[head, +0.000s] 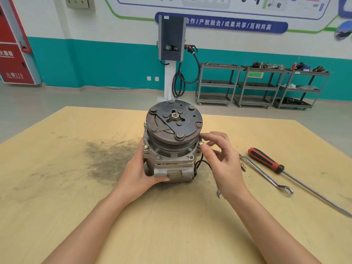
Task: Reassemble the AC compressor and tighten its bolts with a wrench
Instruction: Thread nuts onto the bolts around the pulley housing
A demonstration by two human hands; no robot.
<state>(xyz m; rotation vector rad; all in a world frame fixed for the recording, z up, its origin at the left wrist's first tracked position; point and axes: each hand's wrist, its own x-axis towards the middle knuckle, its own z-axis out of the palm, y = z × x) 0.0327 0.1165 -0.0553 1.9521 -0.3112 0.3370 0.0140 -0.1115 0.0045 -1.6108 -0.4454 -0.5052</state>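
Observation:
The AC compressor [172,141] stands upright on the wooden table [76,197], its rusty clutch plate facing up. My left hand [140,168] grips the lower left of its grey housing, thumb across the front. My right hand [221,161] pinches a brass-coloured bolt [201,143] at the housing's right flange between thumb and fingertips. Two more bolts [146,147] sit in the front flange. A ring wrench [266,173] lies on the table to the right of my right hand. Part of another spanner [219,193] shows under my right wrist.
A red-handled long screwdriver [276,165] lies at the right, its shaft running toward the table's right edge. A dark dusty smear [108,159] marks the table left of the compressor. Metal shelf carts [261,86] and a charging post [172,54] stand by the far wall.

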